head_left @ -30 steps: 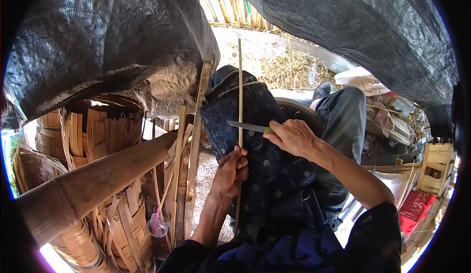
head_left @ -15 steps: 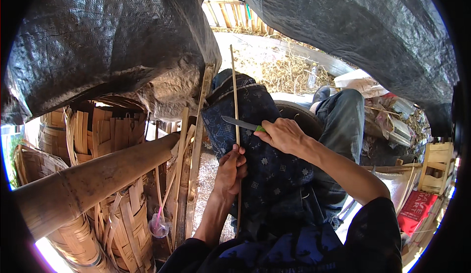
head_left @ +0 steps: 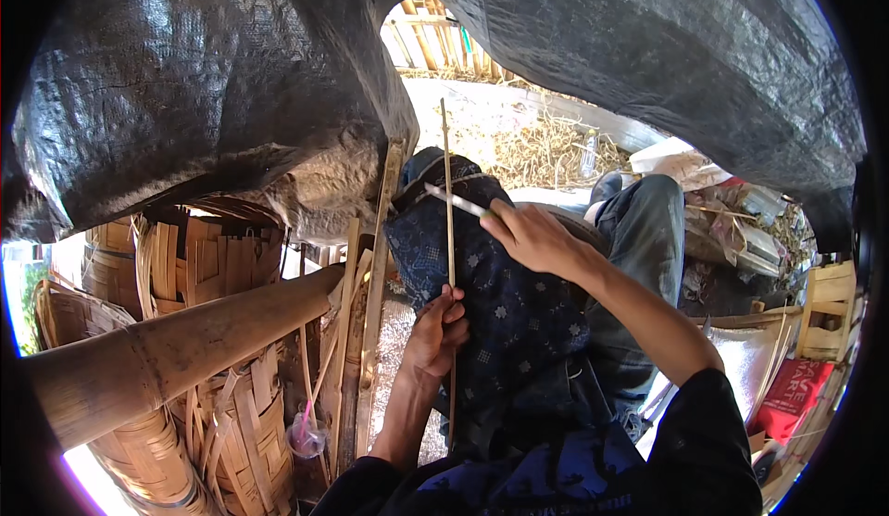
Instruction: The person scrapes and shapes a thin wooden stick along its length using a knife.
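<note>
A long thin bamboo strip [head_left: 449, 159] stands lengthwise over my lap, its far end reaching past my knee. My left hand [head_left: 438, 331] is closed round its lower part, thumb near the top of the grip. In my right hand [head_left: 542, 238] is a knife [head_left: 454, 199], its handle mostly covered by my fingers. The blade points left and crosses the strip well above my left hand; whether it touches cannot be made out. Under both hands lies a dark blue patterned cloth [head_left: 500, 312], draped over my leg.
A thick bamboo pole [head_left: 185, 345] slants in from the left, above woven bamboo baskets [head_left: 236, 423]. Upright bamboo slats [head_left: 375, 275] stand left of my leg. Dark tarpaulin [head_left: 648, 44] hangs overhead. A red bag [head_left: 792, 400] lies at right, a plastic cup [head_left: 306, 437] at lower left.
My right hand and the knife have moved up along the strip, away from my left hand, and the blade has turned. My left hand still grips the strip, nearly in place.
</note>
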Motion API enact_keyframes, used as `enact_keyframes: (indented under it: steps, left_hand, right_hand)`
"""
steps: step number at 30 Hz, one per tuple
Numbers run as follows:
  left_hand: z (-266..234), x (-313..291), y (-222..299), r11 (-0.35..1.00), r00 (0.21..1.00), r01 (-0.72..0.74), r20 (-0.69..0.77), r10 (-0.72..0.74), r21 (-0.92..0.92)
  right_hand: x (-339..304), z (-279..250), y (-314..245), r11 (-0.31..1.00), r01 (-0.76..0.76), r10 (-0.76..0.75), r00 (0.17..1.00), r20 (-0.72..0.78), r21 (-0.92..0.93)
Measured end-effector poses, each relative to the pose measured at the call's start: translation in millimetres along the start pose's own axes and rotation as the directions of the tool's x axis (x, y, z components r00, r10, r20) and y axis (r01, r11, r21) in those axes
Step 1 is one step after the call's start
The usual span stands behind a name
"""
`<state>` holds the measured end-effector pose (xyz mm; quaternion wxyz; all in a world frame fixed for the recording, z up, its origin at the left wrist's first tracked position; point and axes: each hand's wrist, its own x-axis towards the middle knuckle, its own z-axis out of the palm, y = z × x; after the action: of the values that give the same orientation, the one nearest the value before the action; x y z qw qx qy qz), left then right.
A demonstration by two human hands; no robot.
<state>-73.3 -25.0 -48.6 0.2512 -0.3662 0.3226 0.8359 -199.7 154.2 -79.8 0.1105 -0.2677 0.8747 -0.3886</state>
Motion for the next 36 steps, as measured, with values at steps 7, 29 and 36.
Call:
enact_keyframes:
  steps: [7, 29, 36]
  left_hand:
    - [0.0, -2.3, 7.7, 0.996, 0.997, 0.075, 0.03, -0.074, -0.043]
    - [0.5, -4.3, 7.9, 0.988, 0.993, 0.1, 0.066, -0.093, -0.114]
    - [4.2, -3.3, 4.0, 0.997, 0.999, 0.053, -0.007, -0.053, -0.054]
  right_hand:
    - [-31.7, 0.9, -9.6, 0.996, 0.088, -0.088, 0.99, 0.115, 0.0]
    - [-31.4, 4.7, -16.5, 0.997, 0.039, -0.05, 0.981, 0.186, 0.064]
    - [-24.2, 12.6, -20.9, 0.997, -0.001, 0.019, 0.976, 0.217, -0.081]
